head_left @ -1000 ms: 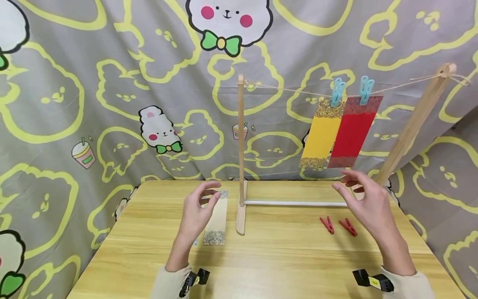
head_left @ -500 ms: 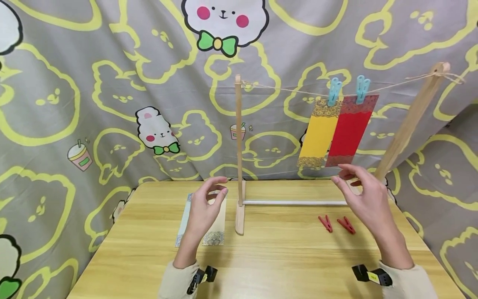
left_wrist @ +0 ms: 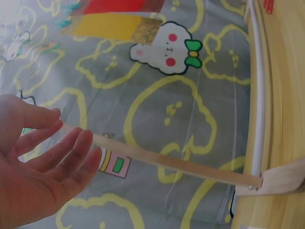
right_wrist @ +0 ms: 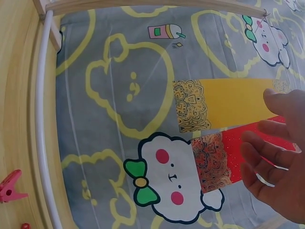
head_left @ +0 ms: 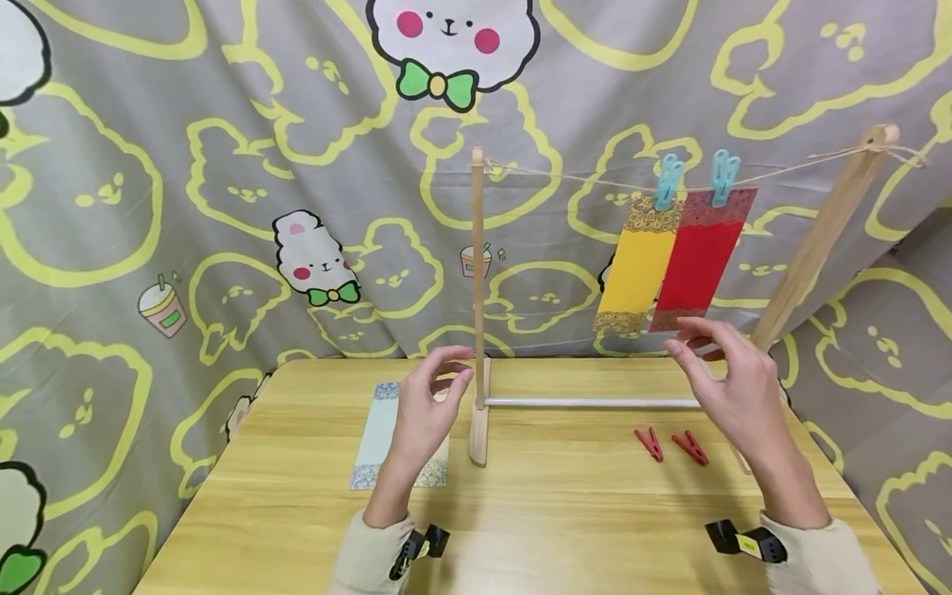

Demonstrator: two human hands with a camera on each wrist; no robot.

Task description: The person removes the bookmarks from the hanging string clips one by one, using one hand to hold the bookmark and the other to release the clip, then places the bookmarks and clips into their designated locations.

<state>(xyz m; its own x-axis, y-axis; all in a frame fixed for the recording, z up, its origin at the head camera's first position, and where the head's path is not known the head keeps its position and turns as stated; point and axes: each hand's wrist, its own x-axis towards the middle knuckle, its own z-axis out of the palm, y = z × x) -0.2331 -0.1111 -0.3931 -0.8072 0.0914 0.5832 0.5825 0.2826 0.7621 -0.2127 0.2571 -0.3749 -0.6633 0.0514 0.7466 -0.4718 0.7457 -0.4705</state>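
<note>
My left hand [head_left: 430, 409] hovers near the left wooden post [head_left: 478, 289], thumb and fingers loosely bent with nothing between them. Behind it on the table lie a pale blue paper strip [head_left: 377, 434] and a cream paper strip [head_left: 434, 474], the cream one mostly covered. My right hand [head_left: 732, 384] hangs in the air, holding nothing, near the lower end of a red paper strip [head_left: 702, 268]. Beside the red strip hangs a yellow one [head_left: 638, 268]. Light blue clothespins [head_left: 669, 183] clip both to a string [head_left: 568, 178]. The right wrist view shows the right fingers [right_wrist: 271, 152] apart and loosely curved.
Two red clothespins [head_left: 649, 445] lie on the wooden table [head_left: 565, 521], left of my right forearm. A white rod [head_left: 595, 402] joins the feet of the stand. The right post [head_left: 825, 240] leans beyond my right hand. A patterned curtain [head_left: 357, 165] hangs behind.
My left hand has moved right and slightly up, uncovering the pale blue strip and covering more of the cream one. My right hand has risen a little. The hanging strips stay in place.
</note>
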